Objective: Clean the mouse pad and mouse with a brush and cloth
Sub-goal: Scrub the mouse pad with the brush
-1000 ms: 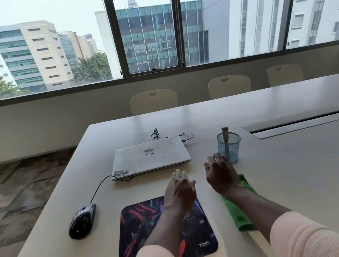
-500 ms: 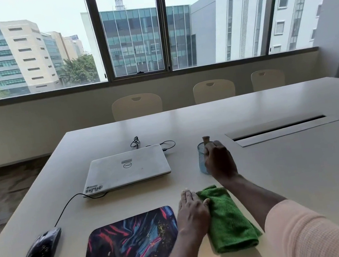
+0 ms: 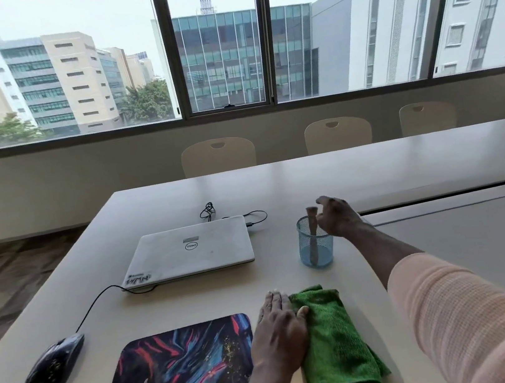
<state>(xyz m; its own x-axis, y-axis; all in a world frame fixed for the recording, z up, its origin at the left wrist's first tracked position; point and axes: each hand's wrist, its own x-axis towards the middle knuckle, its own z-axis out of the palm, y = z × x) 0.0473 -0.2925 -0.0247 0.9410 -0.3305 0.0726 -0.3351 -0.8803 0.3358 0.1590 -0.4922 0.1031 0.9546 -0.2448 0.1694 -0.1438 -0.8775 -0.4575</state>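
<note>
Head view shows your left hand [image 3: 280, 331] lying flat on the table [image 3: 469, 250], fingers straight and close together, gripping nothing. Its thumb rests on the left edge of the green cloth [image 3: 336, 342], which lies folded just to the right of that hand. The mouse pad [image 3: 177, 376], printed in dark blue and red, lies just to the left of the same hand, and your wrist crosses its right edge. The mouse [image 3: 53, 368] sits well to the left of your left hand, past the far side of the pad and apart from it. Its cable [image 3: 97, 300] runs up towards the closed white laptop [image 3: 191, 249], which lies ahead of your left hand.

Your right hand [image 3: 337, 216] is stretched out ahead and to the right of your left one, held at the rim of a blue mesh cup [image 3: 317, 250]. The brush [image 3: 312, 225] stands in that cup, its handle sticking up above the rim just to the left of your right fingers. Those fingers are bent and spread in a loose claw and clasp nothing. The hand is a little blurred here, so a fingertip may be brushing the handle; you cannot tell from this angle. The cup stands beyond the cloth, apart from it, below your right wrist. A pale pink sleeve [image 3: 477, 321] covers your right forearm.
</note>
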